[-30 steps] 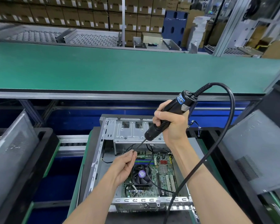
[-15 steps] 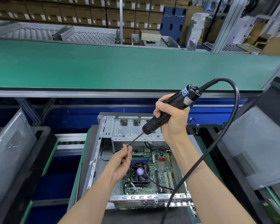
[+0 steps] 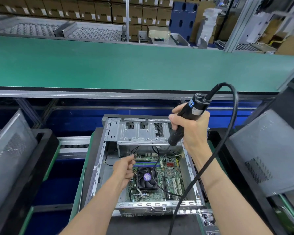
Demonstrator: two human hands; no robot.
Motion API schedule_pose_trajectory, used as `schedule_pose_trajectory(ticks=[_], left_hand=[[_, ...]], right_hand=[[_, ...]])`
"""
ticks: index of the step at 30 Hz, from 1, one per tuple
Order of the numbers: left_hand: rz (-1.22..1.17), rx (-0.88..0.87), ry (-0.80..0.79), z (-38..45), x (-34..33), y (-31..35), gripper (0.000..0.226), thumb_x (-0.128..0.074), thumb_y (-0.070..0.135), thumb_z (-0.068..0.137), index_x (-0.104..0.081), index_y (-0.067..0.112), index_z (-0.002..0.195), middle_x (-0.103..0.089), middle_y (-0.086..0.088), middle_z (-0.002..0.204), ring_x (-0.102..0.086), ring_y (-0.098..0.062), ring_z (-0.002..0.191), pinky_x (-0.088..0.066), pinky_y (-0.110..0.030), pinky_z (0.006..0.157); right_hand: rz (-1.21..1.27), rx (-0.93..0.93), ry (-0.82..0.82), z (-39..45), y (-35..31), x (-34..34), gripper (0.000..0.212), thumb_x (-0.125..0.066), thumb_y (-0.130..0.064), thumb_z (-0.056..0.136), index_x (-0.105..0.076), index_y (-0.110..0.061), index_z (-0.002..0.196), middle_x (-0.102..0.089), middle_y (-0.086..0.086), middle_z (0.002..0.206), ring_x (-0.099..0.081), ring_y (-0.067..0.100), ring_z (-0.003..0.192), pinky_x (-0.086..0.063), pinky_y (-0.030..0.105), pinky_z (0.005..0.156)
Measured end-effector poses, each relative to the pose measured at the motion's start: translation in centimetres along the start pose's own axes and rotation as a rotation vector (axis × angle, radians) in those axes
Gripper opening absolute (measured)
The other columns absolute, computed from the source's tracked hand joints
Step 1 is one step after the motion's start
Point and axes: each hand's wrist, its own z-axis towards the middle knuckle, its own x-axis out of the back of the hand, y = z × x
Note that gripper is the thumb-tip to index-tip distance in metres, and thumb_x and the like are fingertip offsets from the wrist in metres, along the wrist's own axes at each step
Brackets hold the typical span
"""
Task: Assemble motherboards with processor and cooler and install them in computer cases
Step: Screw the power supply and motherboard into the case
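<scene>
Far L: grey side panel (image 3: pixel 10 150) leaning tilted in a black tray (image 3: pixel 46 146). Ctr: open computer case (image 3: pixel 100 163) lying flat, on a dark pad w/ green edging. Motherboard (image 3: pixel 170 173) already seated in case floor; cooler fan (image 3: pixel 147 178) w/ purple hub label on it, blue RAM slots just above fan. L hand (image 3: pixel 124 167) inside case at board's L edge, beside fan; fingers curled, pinching smth small at fingertips, can't tell what. R hand (image 3: pixel 192 128) above case's upper R corner, wrapped round black electric screwdriver (image 3: pixel 185 119), held tilted, bit aimed down-left into case toward board's top edge. Its black cable (image 3: pixel 234 116) loops up, then drops over R forearm. Far R: second grey panel (image 3: pixel 268 150) leaning tilted. Behind: green conveyor surface (image 3: pixel 109 65).
</scene>
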Motion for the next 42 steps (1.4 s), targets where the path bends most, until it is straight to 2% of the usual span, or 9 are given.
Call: schedule_pose_trajectory(ticks=[2, 3, 4, 5, 6, 10, 14, 31, 42], left_hand=[[0.289, -0.077, 0.074, -0.1, -0.3, -0.4, 0.020, -0.075, 0.021, 0.087, -0.062, 0.006, 0.087, -0.042, 0.004, 0.048, -0.034, -0.011, 0.039, -0.032, -0.022, 0.037], [0.424, -0.123, 0.100, -0.2, -0.5, -0.6, 0.023, -0.079, 0.023, 0.083, -0.063, 0.007, 0.090, -0.054, 0.002, 0.055, -0.051, -0.014, 0.048, -0.048, -0.025, 0.048], [0.555, -0.177, 0.116, -0.3, -0.7, -0.9, 0.026, -0.082, 0.026, 0.081, -0.064, 0.009, 0.088, -0.068, -0.001, 0.071, -0.066, -0.019, 0.070, -0.058, -0.034, 0.069], [0.672, -0.223, 0.129, -0.4, -0.8, -1.1, 0.028, -0.083, 0.029, 0.079, -0.063, 0.011, 0.083, -0.071, -0.003, 0.083, -0.068, -0.022, 0.088, -0.057, -0.040, 0.086], [0.761, -0.261, 0.140, -0.4, -0.9, -1.3, 0.031, -0.084, 0.033, 0.079, -0.061, 0.012, 0.078, -0.071, -0.002, 0.087, -0.066, -0.021, 0.093, -0.054, -0.041, 0.092], [0.874, -0.336, 0.162, -0.4, -1.0, -1.2, 0.032, -0.085, 0.040, 0.077, -0.061, 0.019, 0.081, -0.070, 0.004, 0.089, -0.064, -0.016, 0.089, -0.054, -0.035, 0.082], [0.861, -0.388, 0.139, -0.2, -0.9, -1.5, 0.016, -0.085, 0.033, 0.078, -0.073, 0.024, 0.076, -0.071, 0.000, 0.114, -0.064, -0.019, 0.112, -0.050, -0.031, 0.094], [0.792, -0.337, 0.105, -0.1, -0.9, -1.4, 0.015, -0.086, 0.032, 0.079, -0.078, 0.020, 0.075, -0.074, 0.001, 0.100, -0.060, -0.011, 0.098, -0.042, -0.024, 0.086], [0.785, -0.320, 0.086, -0.3, -0.9, -1.2, 0.014, -0.084, 0.029, 0.081, -0.078, 0.018, 0.077, -0.074, -0.002, 0.113, -0.057, -0.010, 0.095, -0.042, -0.025, 0.086]], right_hand=[[-0.065, -0.028, 0.022, -0.7, 1.3, 0.6, 0.015, -0.074, 0.005, 0.068, -0.067, -0.009, 0.067, -0.056, 0.006, 0.052, -0.047, 0.023, 0.045, -0.044, 0.033, 0.052], [-0.082, -0.042, 0.030, -1.1, 2.0, 0.9, 0.016, -0.074, 0.004, 0.068, -0.067, -0.010, 0.066, -0.056, 0.005, 0.052, -0.047, 0.022, 0.044, -0.044, 0.032, 0.052], [-0.090, -0.059, 0.039, -1.4, 2.7, 1.2, 0.017, -0.074, 0.004, 0.068, -0.068, -0.011, 0.064, -0.057, 0.005, 0.051, -0.047, 0.021, 0.044, -0.044, 0.030, 0.051], [-0.093, -0.078, 0.051, -1.8, 3.4, 1.4, 0.019, -0.074, 0.004, 0.067, -0.068, -0.014, 0.062, -0.057, 0.005, 0.051, -0.047, 0.021, 0.044, -0.044, 0.029, 0.051], [-0.095, -0.094, 0.063, -2.1, 4.0, 1.6, 0.020, -0.074, 0.003, 0.066, -0.068, -0.015, 0.060, -0.056, 0.005, 0.051, -0.047, 0.020, 0.044, -0.043, 0.029, 0.051], [-0.093, -0.115, 0.067, -2.7, 6.0, 2.3, 0.023, -0.075, 0.004, 0.067, -0.067, -0.017, 0.060, -0.058, 0.003, 0.054, -0.048, 0.018, 0.044, -0.044, 0.028, 0.049], [-0.107, -0.110, 0.061, -2.8, 7.1, 2.5, 0.024, -0.076, 0.005, 0.069, -0.066, -0.016, 0.060, -0.058, 0.003, 0.054, -0.049, 0.018, 0.045, -0.044, 0.028, 0.049], [-0.078, -0.127, 0.046, -2.8, 7.7, 2.4, 0.023, -0.075, 0.002, 0.068, -0.065, -0.016, 0.059, -0.059, 0.003, 0.056, -0.048, 0.018, 0.046, -0.043, 0.028, 0.049], [-0.050, -0.124, 0.078, -2.4, 7.6, 2.2, 0.023, -0.074, 0.005, 0.066, -0.066, -0.016, 0.060, -0.061, 0.002, 0.057, -0.047, 0.016, 0.045, -0.045, 0.025, 0.050]])
